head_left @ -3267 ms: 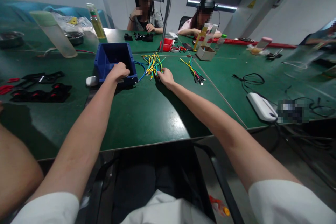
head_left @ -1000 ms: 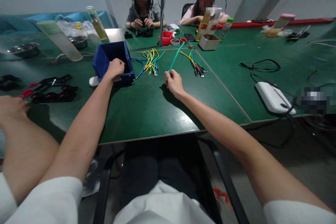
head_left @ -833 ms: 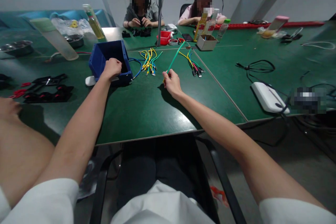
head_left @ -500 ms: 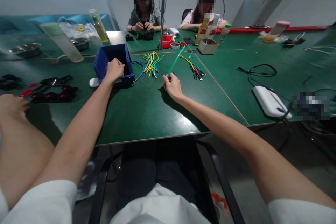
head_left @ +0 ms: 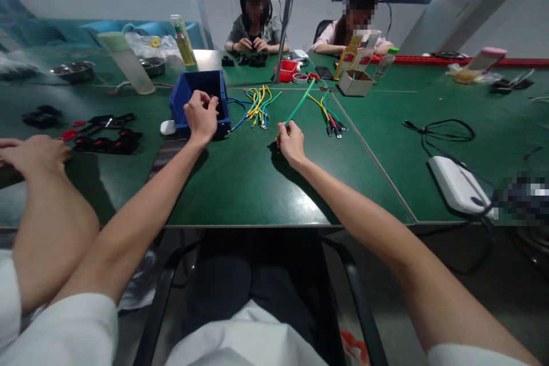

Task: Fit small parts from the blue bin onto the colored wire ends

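Note:
My right hand (head_left: 292, 142) pinches a green wire (head_left: 301, 101) near its lower end, just above the table; the wire slants up and away. At the mouth of a blue plastic bin (head_left: 198, 81), my left hand (head_left: 202, 117) has thumb and fingers pressed together. Something small and dark may be between them, but I cannot make it out. A bundle of yellow, green and blue wires (head_left: 258, 104) with metal lugs lies between my hands. Right of the green wire lie more wires (head_left: 329, 114), some with black sleeves at their lug ends.
Another person's arm (head_left: 47, 166) rests on the table at left, near black-and-red parts (head_left: 107, 143). Two people sit across the table. A small carton (head_left: 355, 84), red tray (head_left: 286, 71), bottles and a white power bank (head_left: 457, 183) with a black cable stand around.
My left hand has lifted from inside the bin toward its front rim. My right hand still holds the green wire. The view has shifted, so everything appears farther right.

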{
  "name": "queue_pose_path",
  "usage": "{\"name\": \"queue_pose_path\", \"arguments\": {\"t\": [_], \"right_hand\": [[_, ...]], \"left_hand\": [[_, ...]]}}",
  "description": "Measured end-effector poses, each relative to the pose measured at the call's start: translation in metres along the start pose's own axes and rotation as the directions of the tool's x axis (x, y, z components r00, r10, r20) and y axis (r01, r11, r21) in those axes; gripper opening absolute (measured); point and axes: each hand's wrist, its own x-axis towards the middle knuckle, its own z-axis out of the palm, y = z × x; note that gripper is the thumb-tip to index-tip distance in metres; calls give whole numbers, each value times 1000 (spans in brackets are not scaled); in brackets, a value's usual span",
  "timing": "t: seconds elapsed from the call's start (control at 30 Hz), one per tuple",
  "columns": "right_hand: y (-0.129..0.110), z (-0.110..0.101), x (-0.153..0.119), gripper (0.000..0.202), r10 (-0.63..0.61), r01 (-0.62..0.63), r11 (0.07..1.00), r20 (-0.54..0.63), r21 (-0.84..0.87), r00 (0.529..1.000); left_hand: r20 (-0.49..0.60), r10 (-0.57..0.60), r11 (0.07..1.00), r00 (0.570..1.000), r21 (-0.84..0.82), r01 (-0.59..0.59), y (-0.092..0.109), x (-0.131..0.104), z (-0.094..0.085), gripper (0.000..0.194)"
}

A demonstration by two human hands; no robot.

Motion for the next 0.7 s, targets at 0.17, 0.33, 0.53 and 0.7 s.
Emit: {"name": "queue_pose_path", "arguments": {"t": [0.17,0.33,0.53,0.7], "right_hand": [[1,0,1,35,-11,11,1000,-9,-14,1000],[3,-2,1,35,15,-14,1000,-36,19,999],[5,-3,0,42,24,-22,997,-27,69,999],[10,-2,1,43,36,-31,991,-34,127,999]], "left_hand": [[36,49,999,998,-7,-49,28,-52,22,22],[303,91,995,949,19,-102,30,-86,34,20],[493,64,979,868,136,-150,16,-84,36,16],[540,146,959,829,129,-254,15,-84,38,12]]}}
